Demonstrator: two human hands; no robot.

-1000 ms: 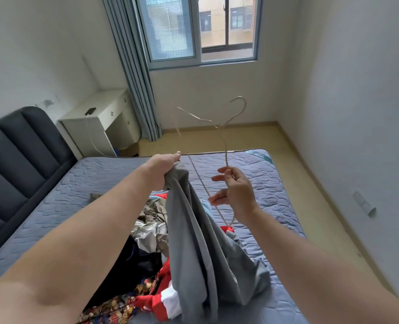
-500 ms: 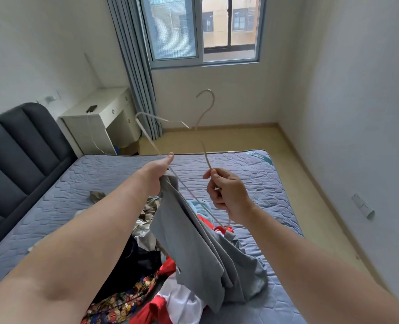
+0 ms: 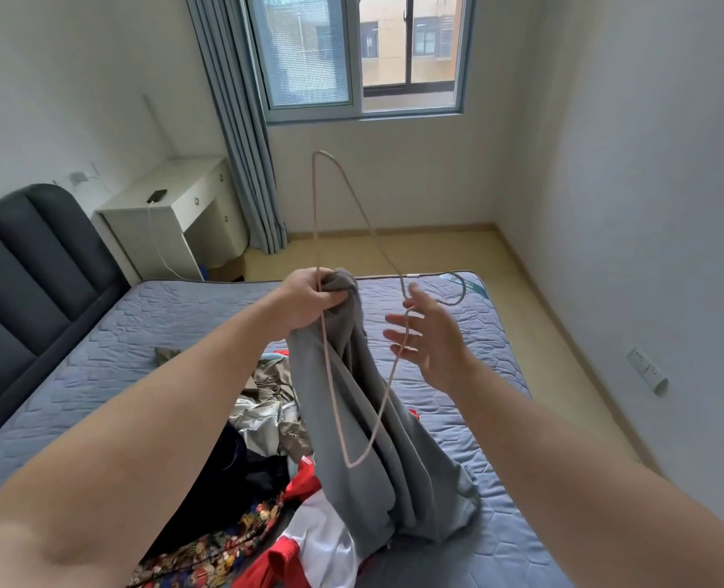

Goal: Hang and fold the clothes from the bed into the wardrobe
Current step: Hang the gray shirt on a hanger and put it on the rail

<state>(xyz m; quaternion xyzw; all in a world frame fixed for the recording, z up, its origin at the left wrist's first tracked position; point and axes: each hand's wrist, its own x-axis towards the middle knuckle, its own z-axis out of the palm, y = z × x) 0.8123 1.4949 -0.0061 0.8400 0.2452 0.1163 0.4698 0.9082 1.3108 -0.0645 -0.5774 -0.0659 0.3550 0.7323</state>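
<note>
Now the hanger [image 3: 315, 214] has turned over. A moment ago its hook stood up in the upper middle of the frame and my right hand pinched the wire below it. Now the hook [image 3: 458, 290] lies sideways, right of centre. One shoulder corner points to the top middle, and the other hangs low in the middle, in front of the garment [image 3: 415, 460].

My right hand [image 3: 434, 341] has given up its pinch. Its fingers are straight and spread, just right of centre, and the wire below the hook runs across them. Whether it rests on them or only passes in front, I cannot tell. My left hand [image 3: 309, 297], at the centre, is clamped on the bunched top of the garment. The hanger's long bar runs through that same fist, so I judge this hand now carries both. The two hands are near each other but apart.

The garment hangs from my left fist down to the bed [image 3: 140, 333], with its lower end on the mattress at lower middle. It lies beside the pile [image 3: 267, 418] of other clothes, lower left of centre. It is not on the hanger yet, since the wire lies outside the cloth.

I reckon the turn frees my right hand to find an opening and feed a corner in. The risk is the wire slipping in my left grip. The wardrobe is out of view and the pile still waits, so the task looks early.
</note>
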